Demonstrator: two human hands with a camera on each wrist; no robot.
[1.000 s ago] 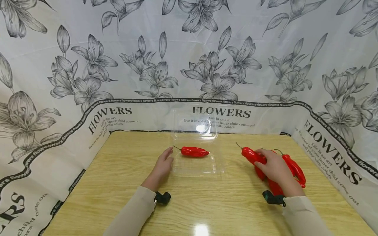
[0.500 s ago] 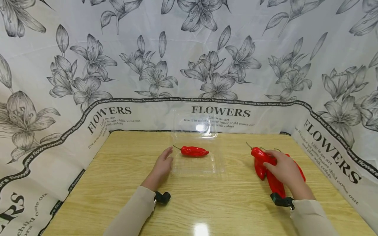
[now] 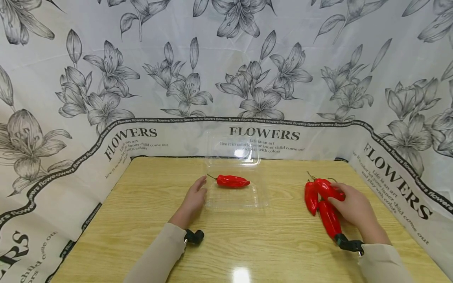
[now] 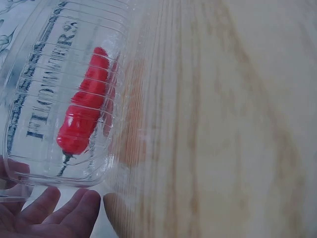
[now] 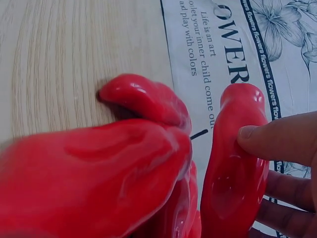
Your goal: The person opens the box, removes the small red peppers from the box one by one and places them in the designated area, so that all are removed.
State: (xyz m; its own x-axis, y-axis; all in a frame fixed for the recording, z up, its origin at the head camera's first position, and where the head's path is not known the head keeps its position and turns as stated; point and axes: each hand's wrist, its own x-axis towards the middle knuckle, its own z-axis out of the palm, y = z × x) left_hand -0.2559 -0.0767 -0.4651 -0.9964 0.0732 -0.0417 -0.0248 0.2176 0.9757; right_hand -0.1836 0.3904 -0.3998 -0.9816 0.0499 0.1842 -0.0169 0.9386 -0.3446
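Observation:
My right hand (image 3: 357, 206) pinches a glossy red pepper (image 3: 326, 188) between thumb and fingers, over a small pile of red peppers. Its thumb presses the near side of that pepper (image 5: 233, 163) in the right wrist view, fingers behind it. Below lie another red pepper (image 3: 329, 220) and a smaller red pepper (image 3: 311, 198); my hand hides part of the pile. On the left, my left hand (image 3: 191, 202) has its fingers loosely extended right at the left edge of a clear plastic clamshell box (image 3: 233, 201). One red pepper (image 3: 231, 181) lies crosswise in the box, stem to the left.
The box's transparent lid (image 3: 231, 151) stands raised at the back, toward the cloth wall. A light wood-grain table (image 3: 226, 243) lies under everything. White cloth (image 3: 269, 94) printed with flowers encloses its back and sides.
My right hand has moved to the right and slightly nearer, carrying the pinched pepper, so the smaller pepper at the pile's left now shows. My left hand and the box have stayed still.

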